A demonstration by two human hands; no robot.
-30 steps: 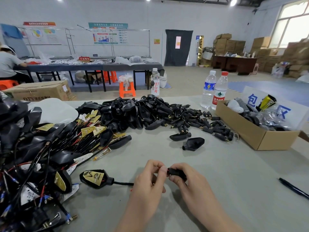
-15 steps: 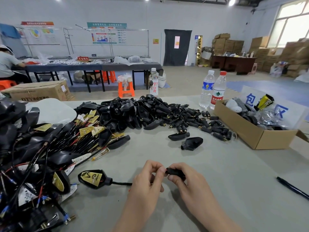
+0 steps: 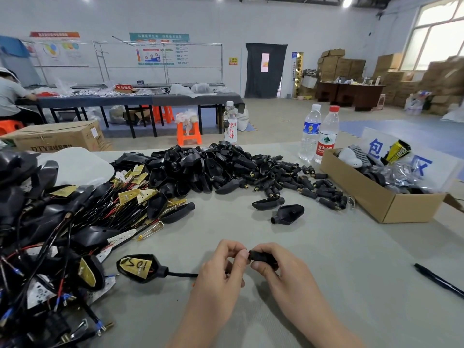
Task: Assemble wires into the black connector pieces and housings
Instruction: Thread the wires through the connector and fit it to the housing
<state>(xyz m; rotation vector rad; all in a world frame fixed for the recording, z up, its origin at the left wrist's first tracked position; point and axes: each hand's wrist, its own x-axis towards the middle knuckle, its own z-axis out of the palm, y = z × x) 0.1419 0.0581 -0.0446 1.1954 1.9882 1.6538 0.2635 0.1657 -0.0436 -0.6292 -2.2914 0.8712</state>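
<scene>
one lead in hand at the desk, a big heap yet to do

on the desk (image 3: 326,285) a tangle of wired housings (image 3: 50,234) lies at the left, seemingly finished, while a heap of loose black pieces (image 3: 226,172) waits in the middle, so most of the work looks undone. nearer, one housing (image 3: 138,268) trails its cable (image 3: 183,275) into the left hand (image 3: 218,280), whose grip pinches the cable's hidden end. the right hand (image 3: 283,277) has its grip closed round a small connector piece (image 3: 261,257).
</scene>
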